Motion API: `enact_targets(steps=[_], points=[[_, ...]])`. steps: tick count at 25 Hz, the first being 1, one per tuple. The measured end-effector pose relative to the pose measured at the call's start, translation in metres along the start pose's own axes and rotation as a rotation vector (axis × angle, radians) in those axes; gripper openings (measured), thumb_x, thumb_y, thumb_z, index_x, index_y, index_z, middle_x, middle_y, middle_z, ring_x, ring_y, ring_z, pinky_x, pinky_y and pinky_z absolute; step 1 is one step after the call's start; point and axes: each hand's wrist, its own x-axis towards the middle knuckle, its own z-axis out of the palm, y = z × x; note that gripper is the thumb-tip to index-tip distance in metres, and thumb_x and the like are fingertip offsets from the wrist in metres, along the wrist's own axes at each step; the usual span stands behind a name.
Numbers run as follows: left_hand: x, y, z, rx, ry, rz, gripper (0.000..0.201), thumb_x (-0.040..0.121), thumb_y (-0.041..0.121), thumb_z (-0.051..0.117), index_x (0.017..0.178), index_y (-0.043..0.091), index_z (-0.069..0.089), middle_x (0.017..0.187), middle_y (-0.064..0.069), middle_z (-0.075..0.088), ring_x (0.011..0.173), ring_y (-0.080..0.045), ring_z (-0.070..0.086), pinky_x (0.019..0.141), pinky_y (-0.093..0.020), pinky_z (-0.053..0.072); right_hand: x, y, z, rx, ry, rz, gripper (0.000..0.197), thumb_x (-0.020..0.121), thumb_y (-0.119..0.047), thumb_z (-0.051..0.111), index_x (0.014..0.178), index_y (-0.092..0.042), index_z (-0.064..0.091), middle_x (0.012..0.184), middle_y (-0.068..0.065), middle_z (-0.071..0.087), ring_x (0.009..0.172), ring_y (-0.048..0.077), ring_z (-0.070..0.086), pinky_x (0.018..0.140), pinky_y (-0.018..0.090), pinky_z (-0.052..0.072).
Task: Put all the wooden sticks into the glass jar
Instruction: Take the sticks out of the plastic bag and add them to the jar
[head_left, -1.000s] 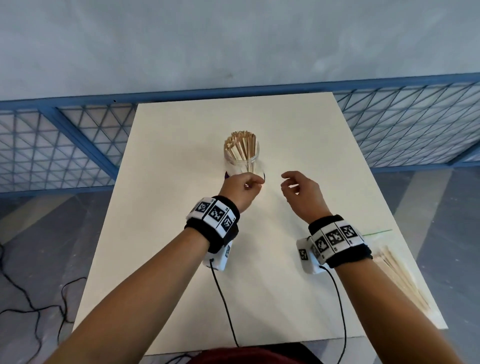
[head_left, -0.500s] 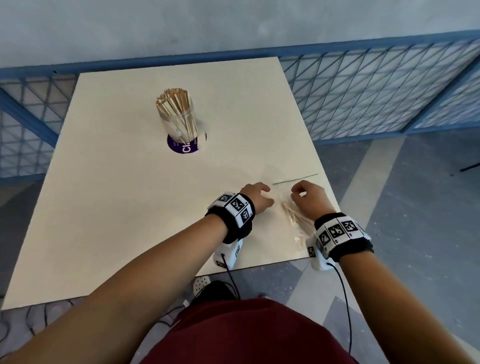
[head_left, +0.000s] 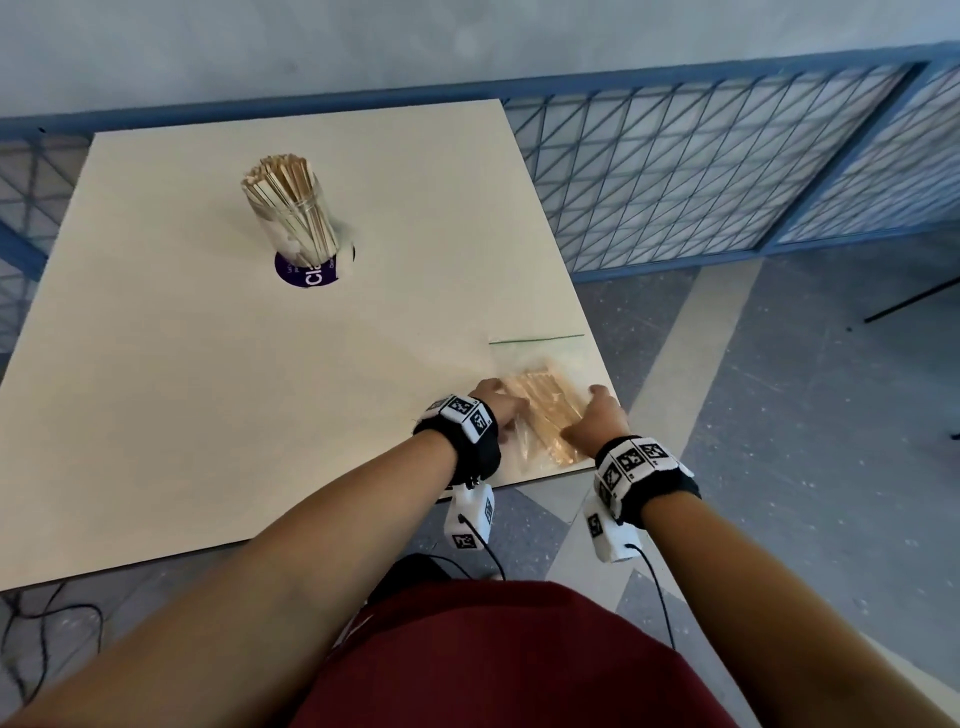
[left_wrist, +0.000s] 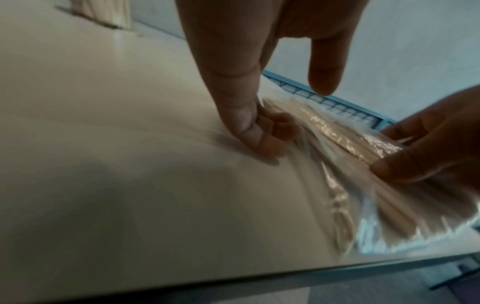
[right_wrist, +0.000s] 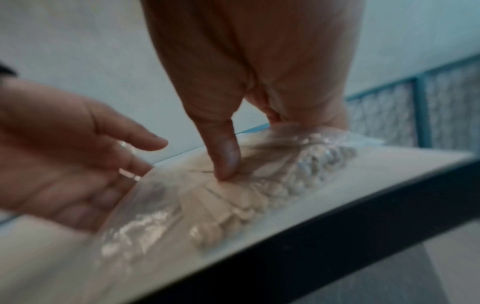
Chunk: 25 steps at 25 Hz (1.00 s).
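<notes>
At the table's (head_left: 208, 389) near corner the right hand (head_left: 597, 422) pinches a plastic bag (head_left: 531, 457) of wooden sticks (head_left: 548, 410); the left hand (head_left: 494, 404), fingers loose, touches its edge. The glass jar (head_left: 296, 221) stands well apart.

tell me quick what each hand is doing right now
Left hand: open, fingertips pressing the edge of the plastic bag of wooden sticks.
Right hand: thumb and fingers grip the plastic bag.

Bare table (head_left: 208, 415) is lying open across the centre and left of the head view. The glass jar (head_left: 291, 223) is standing alone at the upper left. At the lower right edge, the left hand (head_left: 498, 402) and right hand (head_left: 597, 418) are flanking the bag of sticks (head_left: 545, 410), blocking both its sides.
</notes>
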Motion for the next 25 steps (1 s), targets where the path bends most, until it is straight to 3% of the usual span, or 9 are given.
enact_targets(steps=[3, 5, 7, 9, 11, 15, 18, 21, 25], points=[[-0.018, 0.009, -0.001, -0.071, -0.062, -0.045, 0.045, 0.086, 0.029, 0.061, 0.123, 0.007, 0.048, 0.093, -0.01, 0.055, 0.076, -0.023, 0.052, 0.07, -0.032, 0.046, -0.003, -0.003, -0.005, 0.227, -0.039, -0.024, 0.063, 0.072, -0.002, 0.067, 0.129, -0.006, 0.04, 0.118, 0.013, 0.052, 0.106, 0.026, 0.054, 0.092, 0.035, 0.049], [-0.019, 0.013, -0.012, -0.049, -0.025, 0.038, 0.059, 0.088, 0.034, 0.058, 0.135, 0.003, 0.039, 0.126, -0.016, 0.054, 0.107, -0.031, 0.055, 0.091, -0.036, 0.045, -0.01, -0.013, -0.012, 0.33, -0.044, -0.098, 0.057, 0.076, -0.009, 0.069, 0.126, -0.004, 0.042, 0.106, 0.008, 0.049, 0.093, 0.021, 0.05, 0.078, 0.03, 0.047], [-0.021, 0.022, -0.031, -0.108, 0.009, 0.172, 0.06, 0.086, 0.035, 0.059, 0.133, 0.002, 0.042, 0.122, -0.017, 0.058, 0.105, -0.031, 0.058, 0.092, -0.037, 0.046, -0.017, -0.029, -0.022, 0.405, -0.021, -0.194, 0.059, 0.079, -0.014, 0.069, 0.128, -0.003, 0.038, 0.108, 0.012, 0.049, 0.09, 0.021, 0.049, 0.072, 0.027, 0.044], [-0.026, 0.03, -0.051, -0.23, -0.003, 0.267, 0.04, 0.086, 0.024, 0.058, 0.12, 0.004, 0.05, 0.102, -0.016, 0.063, 0.087, -0.028, 0.06, 0.079, -0.035, 0.048, -0.019, -0.05, -0.035, 0.379, 0.109, -0.32, 0.068, 0.081, -0.016, 0.066, 0.137, -0.005, 0.028, 0.127, 0.018, 0.044, 0.104, 0.026, 0.049, 0.089, 0.033, 0.044], [-0.034, 0.034, -0.074, -0.158, 0.06, 0.368, 0.032, 0.088, 0.012, 0.056, 0.12, 0.007, 0.053, 0.103, -0.012, 0.063, 0.094, -0.026, 0.059, 0.082, -0.035, 0.049, -0.024, -0.077, -0.047, 0.218, 0.283, -0.496, 0.075, 0.084, -0.018, 0.062, 0.143, -0.009, 0.018, 0.141, 0.019, 0.031, 0.129, 0.033, 0.035, 0.11, 0.041, 0.032], [-0.047, 0.04, -0.125, 0.158, 0.147, 0.493, 0.032, 0.087, 0.008, 0.056, 0.119, 0.003, 0.055, 0.112, -0.014, 0.063, 0.107, -0.027, 0.057, 0.098, -0.036, 0.044, -0.045, -0.144, -0.063, -0.212, 0.447, -0.702, 0.067, 0.084, -0.025, 0.058, 0.143, -0.021, 0.026, 0.149, 0.01, 0.028, 0.137, 0.03, 0.027, 0.112, 0.047, 0.025], [-0.054, 0.039, -0.156, 0.3, 0.1, 0.492, 0.032, 0.088, 0.015, 0.058, 0.119, 0.007, 0.057, 0.122, -0.016, 0.061, 0.116, -0.029, 0.055, 0.105, -0.039, 0.041, -0.053, -0.176, -0.063, 0.055, 0.245, -0.783, 0.029, 0.086, -0.014, 0.057, 0.115, -0.012, 0.06, 0.109, 0.003, 0.06, 0.103, 0.03, 0.058, 0.083, 0.028, 0.044], [-0.061, 0.034, -0.177, 0.123, 0.091, 0.505, 0.028, 0.084, 0.02, 0.065, 0.112, 0.013, 0.064, 0.113, -0.009, 0.064, 0.108, -0.021, 0.056, 0.096, -0.03, 0.042, -0.057, -0.195, -0.057, 0.336, 0.033, -0.731, 0.011, 0.085, -0.005, 0.056, 0.089, -0.004, 0.067, 0.068, -0.009, 0.057, 0.055, 0.012, 0.059, 0.05, 0.012, 0.044], [-0.066, 0.03, -0.186, 0.058, 0.528, 0.673, 0.032, 0.078, 0.017, 0.07, 0.109, 0.014, 0.063, 0.11, 0.002, 0.051, 0.098, -0.011, 0.046, 0.092, -0.025, 0.037, -0.06, -0.21, -0.042, 0.585, -0.311, -0.529, 0.022, 0.089, 0.003, 0.046, 0.074, -0.008, 0.058, 0.07, 0.005, 0.058, 0.043, 0.007, 0.061, 0.044, 0.02, 0.053]])
